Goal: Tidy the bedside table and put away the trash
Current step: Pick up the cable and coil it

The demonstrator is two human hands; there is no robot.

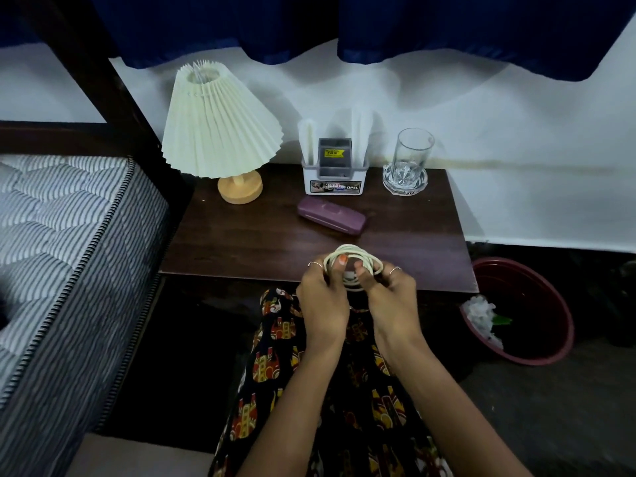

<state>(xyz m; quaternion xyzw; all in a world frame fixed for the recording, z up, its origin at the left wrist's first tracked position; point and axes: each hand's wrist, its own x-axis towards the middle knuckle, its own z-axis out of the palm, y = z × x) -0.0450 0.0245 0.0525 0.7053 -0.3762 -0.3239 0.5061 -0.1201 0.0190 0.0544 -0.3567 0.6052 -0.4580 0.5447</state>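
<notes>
A coiled white cable (352,253) is held over the front edge of the dark wooden bedside table (241,242). My left hand (321,297) grips the coil's left side and my right hand (390,297) grips its right side, thumbs inside the loops. Behind them on the table lie a purple case (331,214), a white organizer box (334,173) with a grey item in it, an upright clear glass (411,151) on a glass coaster (405,180), and a pleated cream lamp (216,132). A red basin (537,352) on the floor to the right holds crumpled white trash (480,313).
A striped mattress (58,242) and a dark bed frame border the table on the left. A white wall with blue curtains (344,22) runs behind it. My patterned garment (344,390) hangs below the hands, over dark floor.
</notes>
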